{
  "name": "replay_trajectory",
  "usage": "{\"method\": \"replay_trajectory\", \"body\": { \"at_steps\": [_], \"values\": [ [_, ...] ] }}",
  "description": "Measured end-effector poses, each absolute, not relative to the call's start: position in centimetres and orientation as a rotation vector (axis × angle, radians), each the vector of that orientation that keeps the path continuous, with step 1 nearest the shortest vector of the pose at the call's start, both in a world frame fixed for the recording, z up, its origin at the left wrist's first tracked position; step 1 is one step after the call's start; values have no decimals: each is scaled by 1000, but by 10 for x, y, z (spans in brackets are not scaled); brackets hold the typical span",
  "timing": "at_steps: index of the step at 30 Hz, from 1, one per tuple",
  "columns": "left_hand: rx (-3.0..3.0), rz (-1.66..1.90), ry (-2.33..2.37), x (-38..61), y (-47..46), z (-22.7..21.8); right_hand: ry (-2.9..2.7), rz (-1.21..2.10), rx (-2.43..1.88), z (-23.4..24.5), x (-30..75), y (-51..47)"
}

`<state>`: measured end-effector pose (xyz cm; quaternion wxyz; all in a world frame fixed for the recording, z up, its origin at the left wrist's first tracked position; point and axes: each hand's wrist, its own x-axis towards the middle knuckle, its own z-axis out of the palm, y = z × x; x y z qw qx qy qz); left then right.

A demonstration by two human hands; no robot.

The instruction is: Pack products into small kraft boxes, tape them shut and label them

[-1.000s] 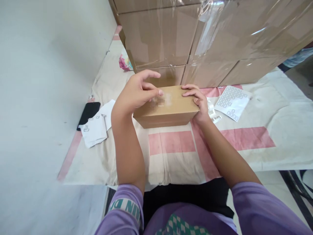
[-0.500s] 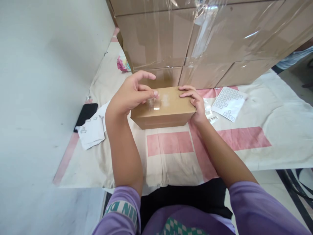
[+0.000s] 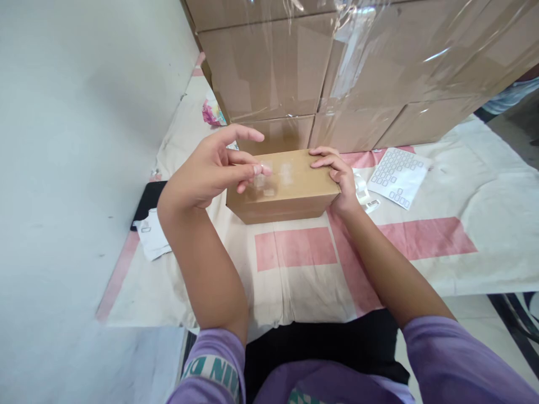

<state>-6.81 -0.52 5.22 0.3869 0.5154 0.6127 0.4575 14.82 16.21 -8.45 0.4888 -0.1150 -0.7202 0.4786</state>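
A closed brown cardboard box (image 3: 309,177) lies on the cloth-covered table in front of me. My right hand (image 3: 339,174) grips its right end, fingers over the top edge and the palm against the side. Above the box's left part, my left hand (image 3: 223,163) pinches thumb and fingers together, with the index finger stretched out above them. A small piece of clear tape (image 3: 265,169) shows at the thumb tip, close over the box top. Whitish, shiny patches (image 3: 286,173) mark the middle of the lid.
Large cartons (image 3: 269,67) wrapped in clear film stand behind the box. To the right lie a sticker sheet (image 3: 398,177) and white strips (image 3: 367,193). Left are a black phone (image 3: 147,201), white papers (image 3: 154,235) and the wall (image 3: 84,168). A colourful packet (image 3: 213,110) sits behind my left hand.
My left hand has moved left and its wrist has bent further, still pinching. It now covers more of the phone and papers. My right hand keeps its hold on the box.
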Motion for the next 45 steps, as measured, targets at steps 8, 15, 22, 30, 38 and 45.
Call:
{"method": "replay_trajectory", "body": {
  "at_steps": [8, 15, 22, 30, 38, 45],
  "values": [
    [1241, 1084, 1624, -69, 5, 47, -1734, 1167, -264, -85, 147, 163],
    [1221, 1109, 1651, -68, 9, 43, -1729, 1170, -289, -84, 147, 161],
    [1234, 1071, 1675, -65, 8, 45, -1702, 1178, -264, -85, 146, 162],
    [1292, 1037, 1766, -62, 9, 45, -1727, 1149, -277, -88, 145, 164],
    [1275, 1209, 1611, -68, 8, 39, -1731, 1146, -263, -87, 145, 162],
    [1158, 1297, 1549, -68, 12, 38, -1719, 1134, -284, -87, 144, 162]
  ]
}}
